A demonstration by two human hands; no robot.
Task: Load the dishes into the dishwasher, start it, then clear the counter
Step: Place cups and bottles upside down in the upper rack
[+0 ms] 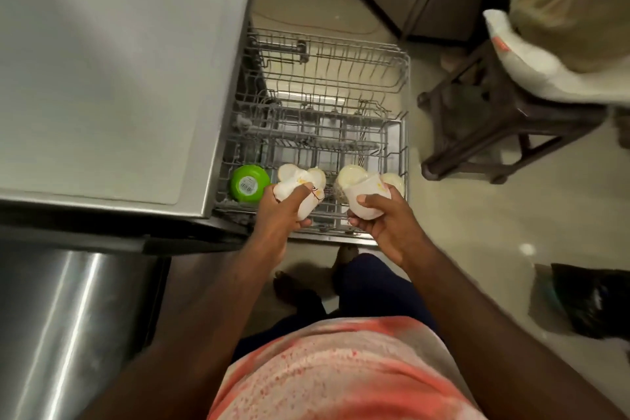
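- Head view: the person stands over a pulled-out wire dishwasher rack, both arms reaching down to its near end
- The left hand grips a white cup with orange markings; the fingers are clenched round its body and the thumb lies across its side
- The right hand grips a second white cup – fingers wrapped under it, thumb pressed on the upper wall
- Both cups sit tilted, just above the rack's near row and apart from each other
- A green bowl rests upside down in the near left corner of the rack, a barcode label on its base, just beside the left hand's cup
- Several pale cups already stand in the near row, partly hidden behind the two held ones
- A second wire rack lies beyond the first, with nothing in it that I can make out
- To the left a grey steel tabletop fills the frame, its edge meeting the racks
- On the right a dark brown stool stands on the pale floor and carries a bulky cream sack
- A dark bag lies on the floor near the right edge – well apart from the rack
- A pink-and-red speckled shirt shows at the bottom
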